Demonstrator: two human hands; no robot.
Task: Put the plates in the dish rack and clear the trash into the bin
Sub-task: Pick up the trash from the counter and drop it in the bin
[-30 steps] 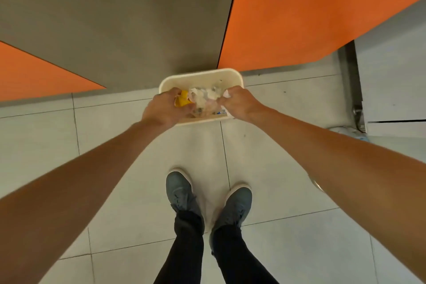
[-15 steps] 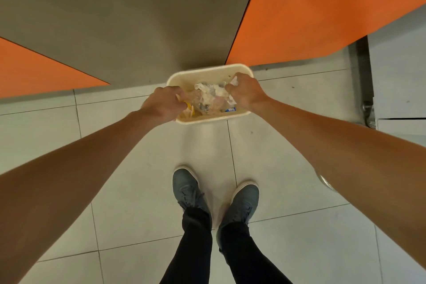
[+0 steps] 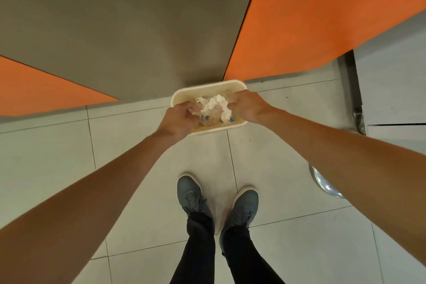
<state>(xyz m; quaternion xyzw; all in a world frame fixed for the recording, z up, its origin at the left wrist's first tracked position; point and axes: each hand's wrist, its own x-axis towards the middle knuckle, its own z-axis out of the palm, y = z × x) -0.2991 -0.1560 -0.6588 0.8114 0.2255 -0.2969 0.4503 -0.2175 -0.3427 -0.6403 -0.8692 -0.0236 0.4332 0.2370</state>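
Plainly the step in hand is dropping the trash point(image 3: 214, 106) into the bin point(image 3: 207, 87), which stands on the tiled floor point(image 3: 138, 157) against the grey panel point(image 3: 126, 30). It would go best if both hands let go low and within the rim, so the light paper and clear wrapper fall inside rather than drift out. The left hand point(image 3: 178, 120), arm stretched forward and down, hovers over the bin's near-left corner, fingers curled round the wad's clear edge. The right hand point(image 3: 247, 106), knuckles up over the right rim, grips the white paper's other side.
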